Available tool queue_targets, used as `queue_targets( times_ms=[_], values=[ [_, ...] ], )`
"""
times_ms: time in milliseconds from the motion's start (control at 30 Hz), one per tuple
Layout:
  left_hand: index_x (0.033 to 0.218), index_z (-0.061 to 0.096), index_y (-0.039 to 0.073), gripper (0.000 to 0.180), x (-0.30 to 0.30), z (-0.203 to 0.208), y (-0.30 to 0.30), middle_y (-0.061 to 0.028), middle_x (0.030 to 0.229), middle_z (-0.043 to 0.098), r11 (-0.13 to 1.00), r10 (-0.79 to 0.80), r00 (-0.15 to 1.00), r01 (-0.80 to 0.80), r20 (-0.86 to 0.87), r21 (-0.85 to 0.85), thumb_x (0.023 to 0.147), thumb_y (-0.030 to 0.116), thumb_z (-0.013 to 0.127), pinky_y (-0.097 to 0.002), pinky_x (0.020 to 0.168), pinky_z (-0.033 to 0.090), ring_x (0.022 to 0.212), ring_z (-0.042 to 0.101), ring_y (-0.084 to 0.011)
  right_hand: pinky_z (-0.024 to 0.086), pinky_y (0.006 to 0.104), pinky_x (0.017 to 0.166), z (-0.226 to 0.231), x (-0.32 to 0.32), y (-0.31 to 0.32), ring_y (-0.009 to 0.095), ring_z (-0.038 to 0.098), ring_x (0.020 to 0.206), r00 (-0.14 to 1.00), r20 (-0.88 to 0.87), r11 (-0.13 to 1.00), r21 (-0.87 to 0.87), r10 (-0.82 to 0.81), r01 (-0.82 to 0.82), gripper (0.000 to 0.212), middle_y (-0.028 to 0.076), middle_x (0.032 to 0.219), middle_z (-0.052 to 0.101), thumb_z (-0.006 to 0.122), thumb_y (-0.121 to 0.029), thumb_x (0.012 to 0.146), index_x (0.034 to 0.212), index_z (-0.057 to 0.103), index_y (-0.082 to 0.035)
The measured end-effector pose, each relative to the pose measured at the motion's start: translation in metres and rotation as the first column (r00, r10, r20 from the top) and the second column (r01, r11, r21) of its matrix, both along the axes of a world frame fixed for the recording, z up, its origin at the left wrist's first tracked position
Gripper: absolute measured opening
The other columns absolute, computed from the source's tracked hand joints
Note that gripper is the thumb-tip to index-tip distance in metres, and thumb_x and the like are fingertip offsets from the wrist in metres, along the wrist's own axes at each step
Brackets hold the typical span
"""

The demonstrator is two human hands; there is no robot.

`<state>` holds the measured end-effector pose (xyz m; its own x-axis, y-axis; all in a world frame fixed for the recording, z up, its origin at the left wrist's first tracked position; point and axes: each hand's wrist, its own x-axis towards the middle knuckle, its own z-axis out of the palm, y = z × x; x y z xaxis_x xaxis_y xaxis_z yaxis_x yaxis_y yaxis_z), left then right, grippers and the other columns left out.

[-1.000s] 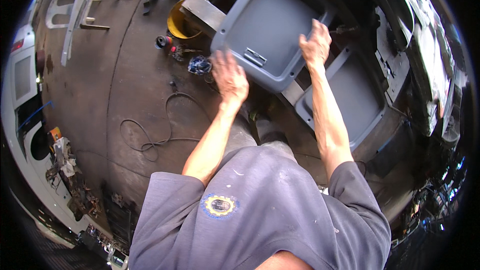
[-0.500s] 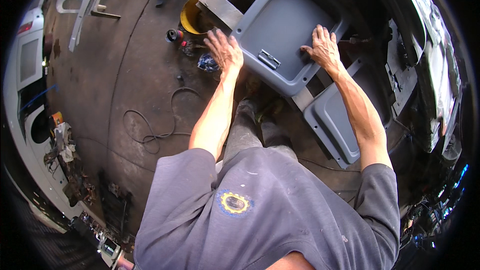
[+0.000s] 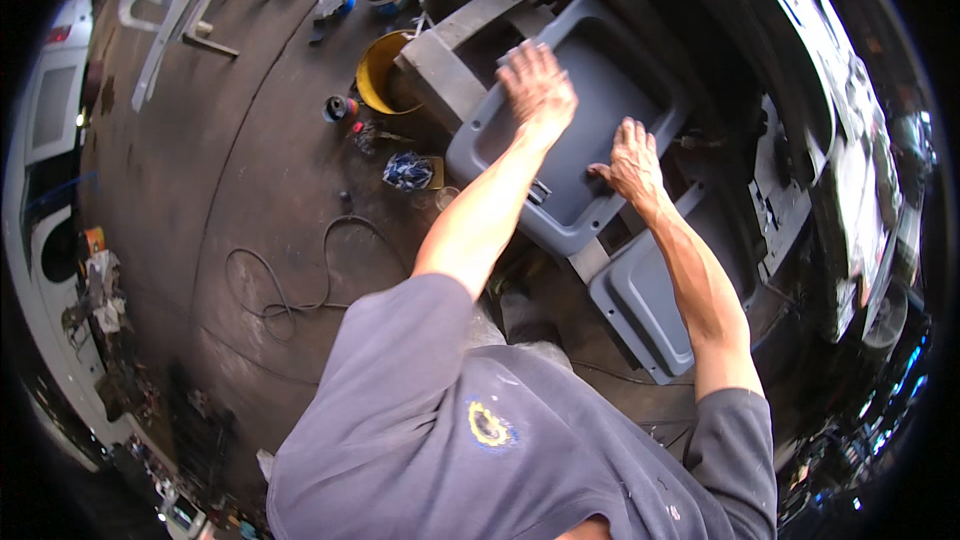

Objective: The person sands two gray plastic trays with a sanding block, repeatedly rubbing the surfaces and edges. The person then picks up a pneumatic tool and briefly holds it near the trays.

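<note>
A grey molded panel [image 3: 600, 70] with a raised rim and rounded corners lies on a pale frame [image 3: 435, 65]. My left hand [image 3: 540, 88] is over the panel's upper left part, fingers stretched out and slightly blurred; whether it touches the surface I cannot tell. Near the panel's lower right edge, my right hand [image 3: 633, 162] rests with its fingers extended and thumb apart. Neither hand holds anything. A small dark latch-like fitting [image 3: 539, 192] on the panel is partly hidden by my left forearm. Below right sits a second grey panel [image 3: 650, 285], partly behind my right forearm.
A yellow bucket [image 3: 372, 75], an open can [image 3: 336, 109] and a crumpled blue-and-white wad [image 3: 408, 171] stand left of the frame. A black cable [image 3: 327, 250] loops on the floor. A white plastic chair [image 3: 190, 15] is at far left; silvery sheeting [image 3: 860, 140] hangs at right.
My left hand has moved from beyond the panel's left edge to over its surface. My right hand stays at the panel's right part. The view has shifted slightly.
</note>
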<state>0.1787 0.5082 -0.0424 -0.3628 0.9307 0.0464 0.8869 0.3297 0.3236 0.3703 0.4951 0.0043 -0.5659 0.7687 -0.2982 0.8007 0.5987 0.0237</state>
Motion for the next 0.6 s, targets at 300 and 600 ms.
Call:
queue_targets(
  times_ms=[300, 600],
  values=[
    [0.147, 0.034, -0.006, 0.075, -0.012, 0.029, -0.14, -0.0288, 0.154, 0.03, 0.961, 0.261, 0.957, -0.245, 0.126, -0.13, 0.089, 0.029, 0.066, -0.0535, 0.118, 0.021, 0.143, 0.03, -0.0424, 0.029, 0.0537, 0.115, -0.008, 0.01, -0.006, 0.042, 0.034, 0.141, 0.997, 0.054, 0.999, 0.004, -0.046, 0.046, 0.095, 0.027, 0.149, 0.037, 0.07, -0.055, 0.081, 0.141, 0.04, 0.014],
    [0.152, 0.013, -0.01, 0.068, 0.074, 0.046, -0.27, -0.0323, 0.155, 0.027, 0.938, 0.263, 0.439, -0.323, 0.859, -0.122, 0.104, 0.031, 0.037, -0.0423, 0.119, 0.026, 0.145, 0.03, -0.0418, 0.03, 0.0538, 0.115, -0.009, 0.011, -0.008, 0.041, 0.034, 0.141, 0.996, 0.09, 0.999, 0.045, 0.0, -0.004, 0.094, 0.027, 0.15, 0.036, 0.065, -0.056, 0.085, 0.142, 0.038, 0.013]
  ],
)
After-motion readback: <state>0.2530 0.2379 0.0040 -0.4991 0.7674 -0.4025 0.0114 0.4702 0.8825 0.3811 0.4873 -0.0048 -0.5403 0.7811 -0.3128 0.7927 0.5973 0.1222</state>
